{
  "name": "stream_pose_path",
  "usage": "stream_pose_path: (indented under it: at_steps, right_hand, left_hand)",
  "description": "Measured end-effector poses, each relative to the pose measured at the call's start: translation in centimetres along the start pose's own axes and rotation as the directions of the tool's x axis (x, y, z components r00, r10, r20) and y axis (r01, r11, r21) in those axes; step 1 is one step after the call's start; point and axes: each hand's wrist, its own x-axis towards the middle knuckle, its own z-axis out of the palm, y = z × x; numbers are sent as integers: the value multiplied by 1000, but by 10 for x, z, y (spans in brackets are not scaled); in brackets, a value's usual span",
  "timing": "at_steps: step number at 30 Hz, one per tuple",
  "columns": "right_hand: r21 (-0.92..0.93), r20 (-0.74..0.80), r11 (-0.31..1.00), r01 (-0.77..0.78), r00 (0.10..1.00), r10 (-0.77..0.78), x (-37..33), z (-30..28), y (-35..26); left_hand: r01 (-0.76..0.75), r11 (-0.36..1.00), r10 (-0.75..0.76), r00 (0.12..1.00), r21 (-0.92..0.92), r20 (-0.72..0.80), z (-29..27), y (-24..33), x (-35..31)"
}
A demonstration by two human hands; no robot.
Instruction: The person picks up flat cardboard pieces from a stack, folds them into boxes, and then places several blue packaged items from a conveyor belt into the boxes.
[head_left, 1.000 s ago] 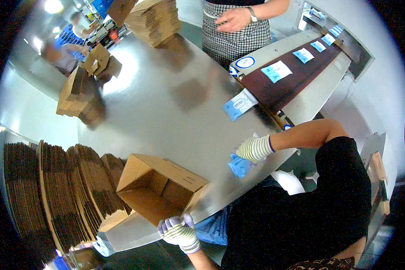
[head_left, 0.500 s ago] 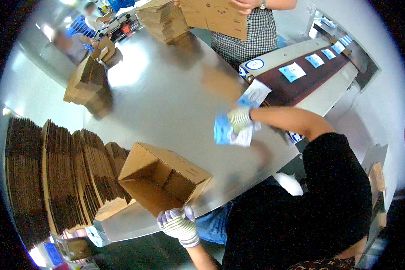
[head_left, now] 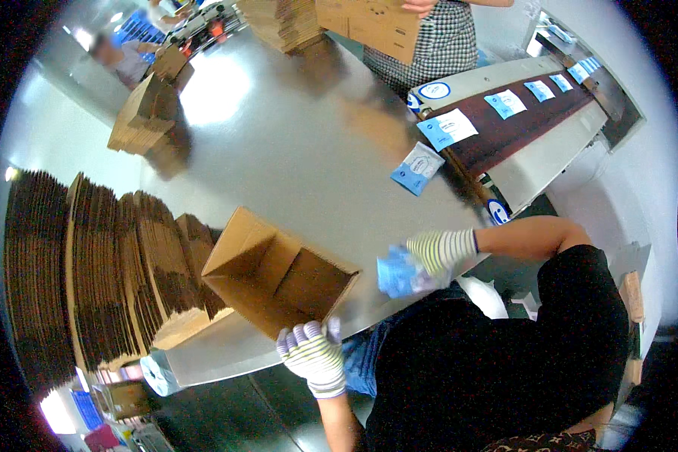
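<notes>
An open cardboard box lies on its side near the front edge of the shiny grey table, its mouth facing right. My left hand, in a striped glove, grips the box's lower front edge. My right hand, also gloved, holds a blue and white packet just right of the box's mouth, blurred by motion. Another blue and white packet rests on the table by the conveyor.
A dark conveyor belt at the right carries several blue and white packets. Flat cardboard stacks stand on edge at the left, more piles lie farther back. A person in a checked apron holds cardboard at the far side.
My right hand reached out to the packets by the conveyor, then came back down with a packet toward the box's mouth. The left hand stayed on the box.
</notes>
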Motion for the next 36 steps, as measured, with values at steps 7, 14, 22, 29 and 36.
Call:
stream_pose_path:
  at_steps: [7, 14, 22, 29, 36]
  right_hand:
    - [-159, -845, 772, 616, 320, -429, -18, -112, -53]
    - [-588, -623, 805, 77, 593, -511, 34, -91, -138]
    - [-410, -39, 743, 529, 803, -594, 30, -74, -137]
    - [-238, -728, 809, 538, 453, -515, -30, -124, -37]
    - [-77, -645, 993, -84, 764, 15, -40, -139, 113]
  left_hand:
    - [-121, 992, 116, 987, 41, 107, -14, 26, -12]
    - [-163, 985, 159, 985, 62, 64, -13, 43, -10]
    - [-118, 988, 105, 986, 101, 133, -15, 57, -38]
    - [-44, 996, 30, 984, 76, 175, -8, 53, -27]
    - [-27, 995, 20, 997, 97, 69, 4, 28, -18]
